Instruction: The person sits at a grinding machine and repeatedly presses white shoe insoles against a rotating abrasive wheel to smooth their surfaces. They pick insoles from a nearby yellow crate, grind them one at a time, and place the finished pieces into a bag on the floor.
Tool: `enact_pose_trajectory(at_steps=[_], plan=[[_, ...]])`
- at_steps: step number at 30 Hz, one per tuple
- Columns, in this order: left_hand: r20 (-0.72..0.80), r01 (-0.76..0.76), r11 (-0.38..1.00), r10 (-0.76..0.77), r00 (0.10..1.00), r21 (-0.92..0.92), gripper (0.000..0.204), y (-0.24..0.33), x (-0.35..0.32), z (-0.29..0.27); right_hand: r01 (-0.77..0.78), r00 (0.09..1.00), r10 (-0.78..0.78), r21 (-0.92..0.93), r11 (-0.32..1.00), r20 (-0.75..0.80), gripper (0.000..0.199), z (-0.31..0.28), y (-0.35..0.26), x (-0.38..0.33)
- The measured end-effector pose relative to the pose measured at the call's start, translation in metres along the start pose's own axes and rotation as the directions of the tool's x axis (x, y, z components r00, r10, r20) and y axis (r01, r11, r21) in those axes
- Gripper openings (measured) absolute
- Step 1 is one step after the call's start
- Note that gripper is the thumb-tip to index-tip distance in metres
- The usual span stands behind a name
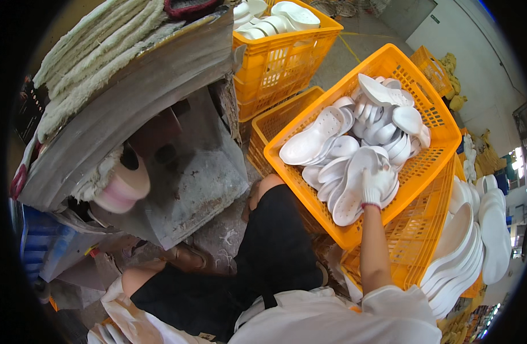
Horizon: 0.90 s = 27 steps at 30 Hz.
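My right hand (375, 186), in a white knit glove with a red cuff, reaches into a tilted orange plastic crate (434, 175). It is closed on a white foam clog (348, 198) with small holes, at the crate's near side; part of the fingers is lost against the white shoes. Around it lies a loose heap of similar white clogs (312, 140), some nested in each other. My left hand is out of view.
A workbench (177, 57) with folded cream cloth (103, 57) stands at left, a pinkish-white roll (126, 183) beneath it. Behind stands another orange crate (275, 69) of white shoes. Stacked white clogs (455, 258) stand at right. A lower orange crate (412, 246) supports the filled one.
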State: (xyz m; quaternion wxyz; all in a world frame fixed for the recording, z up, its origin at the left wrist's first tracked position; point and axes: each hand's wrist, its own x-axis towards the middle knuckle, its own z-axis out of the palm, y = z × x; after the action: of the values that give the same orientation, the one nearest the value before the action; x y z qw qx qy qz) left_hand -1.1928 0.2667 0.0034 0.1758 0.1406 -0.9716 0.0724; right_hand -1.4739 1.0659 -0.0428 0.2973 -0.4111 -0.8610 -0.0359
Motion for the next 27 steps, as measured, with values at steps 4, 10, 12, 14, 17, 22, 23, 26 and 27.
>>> enact_pose_trajectory(at_steps=[4,10,12,14,17,22,23,26,27], plan=[[-0.301,-0.184,0.636,-0.080,0.950,-0.750,0.047,0.162,0.086,-0.020,-0.167,0.901,0.138,0.036,0.985,0.411,0.068,0.006,0.020,0.026],[0.311,0.367,0.012,0.554,0.772,-0.930,0.071,0.366,0.131,-0.018,-0.170,0.512,-0.565,0.721,0.672,0.647,0.022,-0.022,-0.010,-0.026],[0.207,0.106,0.186,0.688,0.696,-0.977,0.088,0.420,0.130,-0.004,-0.338,0.402,-0.606,0.726,0.599,0.687,0.014,-0.038,-0.043,-0.049],[0.009,-0.143,0.128,0.774,0.634,-0.981,0.095,0.467,0.132,0.009,-0.658,0.522,-0.410,0.659,0.365,0.748,0.013,-0.060,-0.082,-0.072],[0.158,0.176,0.072,0.827,0.540,-0.982,0.091,0.509,0.127,0.009,0.538,0.389,-0.823,0.623,0.567,0.413,0.018,-0.112,-0.108,-0.080],[0.259,0.501,-0.390,0.527,0.810,-0.773,0.045,0.447,0.131,-0.007,0.574,0.601,-0.799,0.713,0.402,-0.033,0.045,-0.168,-0.129,-0.054],[0.328,0.598,-0.543,0.515,0.792,-0.590,0.049,0.422,0.140,-0.004,0.404,0.688,-0.722,0.792,0.458,0.066,0.055,-0.171,-0.133,-0.050],[0.613,0.666,-0.728,0.452,0.648,-0.166,0.057,0.372,0.155,0.011,-0.590,0.287,-0.541,0.591,0.550,0.790,0.068,-0.168,-0.145,-0.072],[0.640,0.626,-0.777,0.447,0.625,-0.068,0.056,0.368,0.163,0.020,-0.584,0.298,-0.600,0.639,0.501,0.743,0.069,-0.172,-0.142,-0.096]])
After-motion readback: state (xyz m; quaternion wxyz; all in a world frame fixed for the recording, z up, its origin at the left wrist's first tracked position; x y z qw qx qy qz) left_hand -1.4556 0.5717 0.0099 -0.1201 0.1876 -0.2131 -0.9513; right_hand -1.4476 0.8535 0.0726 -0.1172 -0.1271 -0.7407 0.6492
